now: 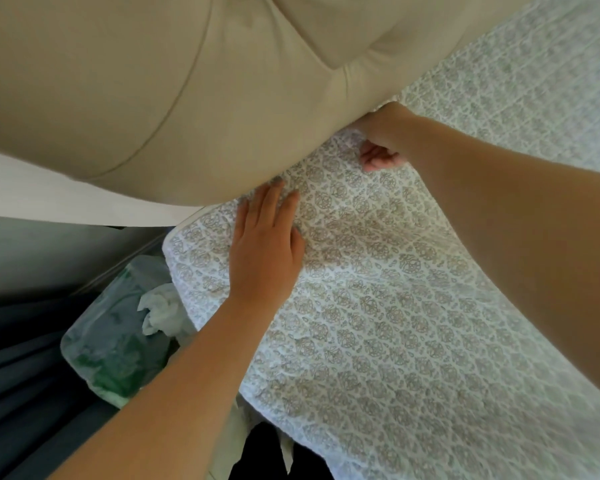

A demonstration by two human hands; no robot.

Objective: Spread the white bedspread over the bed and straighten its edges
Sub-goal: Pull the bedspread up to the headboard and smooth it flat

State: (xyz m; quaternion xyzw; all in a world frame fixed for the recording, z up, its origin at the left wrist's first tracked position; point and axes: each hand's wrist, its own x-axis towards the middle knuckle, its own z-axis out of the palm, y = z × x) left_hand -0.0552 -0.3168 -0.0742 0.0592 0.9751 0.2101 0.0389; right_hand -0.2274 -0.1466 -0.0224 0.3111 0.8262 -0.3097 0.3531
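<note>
Tugging hard could rumple the white bedspread (378,306); the right hand (378,155) grips its head edge. The left hand (267,247) presses it flat.

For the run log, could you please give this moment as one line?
left hand: flat on bedspread | right hand: grips bedspread edge at headboard

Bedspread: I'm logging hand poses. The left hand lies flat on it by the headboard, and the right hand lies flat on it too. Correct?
Not quite. The head view shows the right hand with fingers curled, gripping the bedspread edge; the left hand does lie flat by the headboard.
</note>
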